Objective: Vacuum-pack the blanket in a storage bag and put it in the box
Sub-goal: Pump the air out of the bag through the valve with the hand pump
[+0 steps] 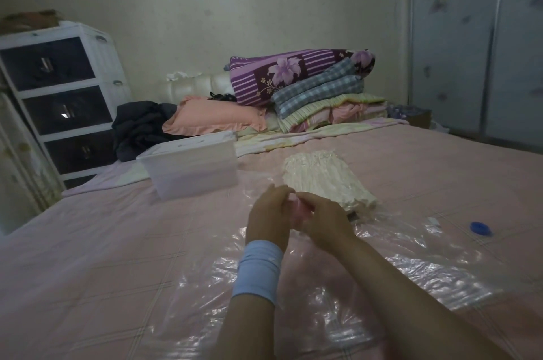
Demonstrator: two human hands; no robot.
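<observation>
A clear plastic storage bag [396,265] lies spread on the pink bed. A folded cream blanket [326,177] sits inside its far end, looking squeezed and wrinkled. A blue valve cap [481,228] shows on the bag at the right. My left hand [269,214], with a light blue wristband, and my right hand [324,217] meet just in front of the blanket. Together they pinch a small pink piece [296,207] at the bag; what it is I cannot tell. A translucent white box [191,167] stands open to the left of the blanket.
Folded quilts [317,86] and a pink pillow [211,117] are piled at the head of the bed, with dark clothes [138,127] beside them. A white drawer unit [58,95] stands at the left. A wardrobe [476,42] fills the right wall.
</observation>
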